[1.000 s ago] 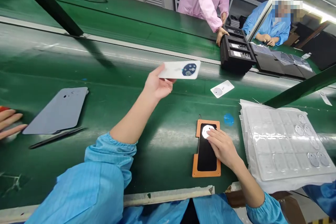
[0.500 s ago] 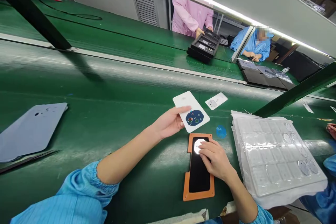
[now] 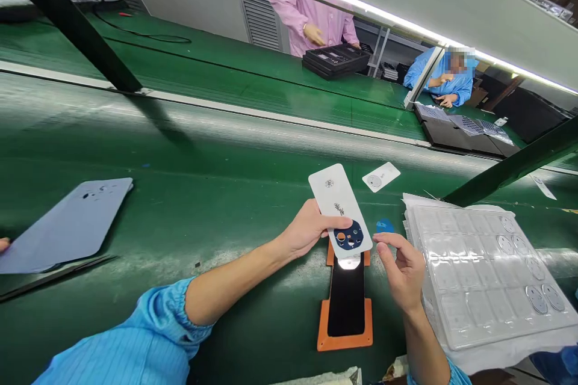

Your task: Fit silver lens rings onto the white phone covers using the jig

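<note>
My left hand (image 3: 311,230) grips a white phone back cover (image 3: 329,195) by its left side, thumb lying on the dark blue round camera patch (image 3: 354,236) at its lower end. The cover is held over the upper part of an orange fixture (image 3: 323,331) with a black insert (image 3: 345,301); part of a white disc (image 3: 349,263) shows beneath it. My right hand (image 3: 404,267) is just right of the cover, thumb and fingers apart, with nothing visible in it. Behind its fingertips lies a blue film disc (image 3: 385,226).
A small white card (image 3: 382,177) lies beyond. To the right, a clear compartment tray (image 3: 474,289) holds several round pieces. At left are pale blue-grey sheets (image 3: 85,216) and a dark strip (image 3: 58,277). Across the bench, a person in pink (image 3: 316,18) stands at black trays (image 3: 336,60).
My right hand has lifted off the white disc and moved right, opening. My left hand has brought the cover lower, over the fixture. The person in pink has shifted the black trays left.
</note>
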The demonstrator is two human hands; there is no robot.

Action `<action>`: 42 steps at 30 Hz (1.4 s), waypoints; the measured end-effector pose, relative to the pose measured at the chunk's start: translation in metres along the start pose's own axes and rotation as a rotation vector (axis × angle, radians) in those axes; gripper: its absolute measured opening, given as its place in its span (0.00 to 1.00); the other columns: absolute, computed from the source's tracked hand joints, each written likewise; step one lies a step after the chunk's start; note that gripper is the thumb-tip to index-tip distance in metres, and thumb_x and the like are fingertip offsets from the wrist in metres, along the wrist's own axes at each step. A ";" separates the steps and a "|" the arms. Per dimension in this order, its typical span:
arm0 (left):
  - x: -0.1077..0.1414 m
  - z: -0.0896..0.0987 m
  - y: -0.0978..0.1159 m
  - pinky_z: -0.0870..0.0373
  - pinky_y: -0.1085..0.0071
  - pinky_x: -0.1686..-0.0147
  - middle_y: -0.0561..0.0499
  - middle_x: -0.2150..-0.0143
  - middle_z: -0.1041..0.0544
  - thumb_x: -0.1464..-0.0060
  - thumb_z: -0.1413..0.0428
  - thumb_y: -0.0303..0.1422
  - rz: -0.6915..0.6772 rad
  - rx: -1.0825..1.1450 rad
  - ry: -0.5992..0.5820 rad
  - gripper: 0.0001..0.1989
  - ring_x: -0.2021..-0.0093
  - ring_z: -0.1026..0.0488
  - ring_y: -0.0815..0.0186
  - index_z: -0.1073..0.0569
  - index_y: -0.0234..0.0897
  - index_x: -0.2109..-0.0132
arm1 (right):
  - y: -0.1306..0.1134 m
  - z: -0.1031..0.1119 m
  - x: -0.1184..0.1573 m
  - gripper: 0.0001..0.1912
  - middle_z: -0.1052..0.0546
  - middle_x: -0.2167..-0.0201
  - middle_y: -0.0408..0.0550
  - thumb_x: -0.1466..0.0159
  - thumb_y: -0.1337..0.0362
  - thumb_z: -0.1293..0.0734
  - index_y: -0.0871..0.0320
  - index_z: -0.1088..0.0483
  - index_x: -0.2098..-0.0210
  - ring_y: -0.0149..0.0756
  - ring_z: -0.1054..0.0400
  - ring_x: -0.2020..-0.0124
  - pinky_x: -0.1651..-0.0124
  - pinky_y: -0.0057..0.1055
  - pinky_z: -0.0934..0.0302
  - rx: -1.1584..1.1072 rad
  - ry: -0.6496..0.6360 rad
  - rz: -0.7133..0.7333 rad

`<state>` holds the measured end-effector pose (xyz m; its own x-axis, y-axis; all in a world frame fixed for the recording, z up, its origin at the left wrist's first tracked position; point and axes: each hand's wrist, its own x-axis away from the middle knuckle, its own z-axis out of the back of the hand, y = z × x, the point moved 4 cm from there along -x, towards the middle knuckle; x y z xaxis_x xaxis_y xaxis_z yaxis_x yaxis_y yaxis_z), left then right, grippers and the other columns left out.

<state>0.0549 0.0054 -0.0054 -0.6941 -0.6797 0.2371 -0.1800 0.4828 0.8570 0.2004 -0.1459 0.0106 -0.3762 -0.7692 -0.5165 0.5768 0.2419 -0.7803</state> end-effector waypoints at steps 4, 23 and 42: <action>-0.003 0.003 -0.009 0.30 0.73 0.75 0.45 0.67 0.17 0.61 0.25 0.34 -0.150 -0.112 0.101 0.15 0.72 0.23 0.64 0.19 0.32 0.67 | -0.011 -0.010 -0.001 0.08 0.20 0.64 0.48 0.34 0.68 0.32 0.50 0.22 0.59 0.40 0.23 0.63 0.59 0.39 0.25 0.209 0.125 0.188; 0.016 -0.017 -0.050 0.24 0.67 0.65 0.49 0.66 0.17 0.37 0.44 0.48 -0.277 -0.523 0.035 0.19 0.60 0.20 0.55 0.15 0.41 0.62 | 0.025 -0.025 0.001 0.02 0.22 0.58 0.51 0.34 0.65 0.29 0.54 0.22 0.63 0.42 0.23 0.53 0.49 0.43 0.25 0.202 0.188 -0.015; 0.018 -0.022 -0.049 0.22 0.67 0.47 0.47 0.41 0.21 0.33 0.45 0.41 -0.420 -0.550 -0.103 0.20 0.46 0.19 0.56 0.23 0.40 0.39 | 0.029 -0.025 0.001 0.05 0.20 0.58 0.52 0.34 0.65 0.32 0.55 0.22 0.63 0.42 0.23 0.54 0.50 0.42 0.26 0.157 0.183 -0.056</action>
<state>0.0661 -0.0424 -0.0331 -0.7105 -0.6785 -0.1865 -0.0875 -0.1777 0.9802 0.1987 -0.1250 -0.0211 -0.5281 -0.6552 -0.5402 0.6512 0.0959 -0.7528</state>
